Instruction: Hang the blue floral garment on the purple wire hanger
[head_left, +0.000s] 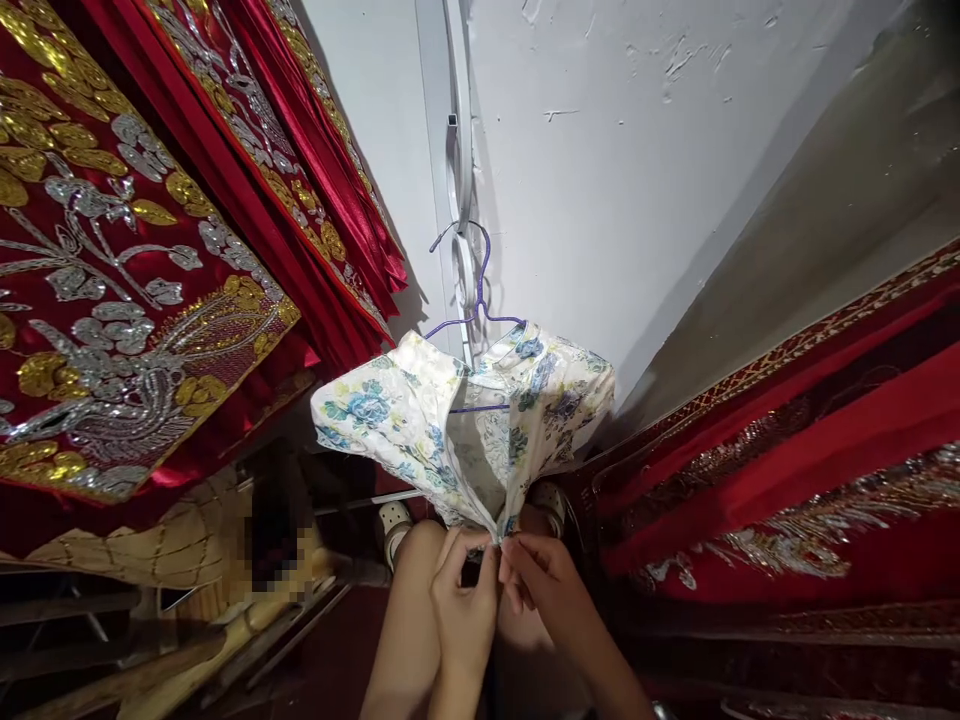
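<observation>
A short-sleeved floral blouse, white with blue flowers, hangs on a purple wire hanger. Its front is parted at the top, and the two edges come together low down, where both my hands meet. My left hand pinches the left front edge between thumb and fingers. Close beside it, my right hand pinches the right edge near the same spot. Whatever fastener lies between the fingertips is too small to make out. The blouse's lower part is hidden behind my hands.
The hanger hooks onto a white metal bar against the pale wall. Red cloth with gold and silver sequins hangs at the left. More red trimmed fabric lies at the right. Bamboo furniture stands at lower left.
</observation>
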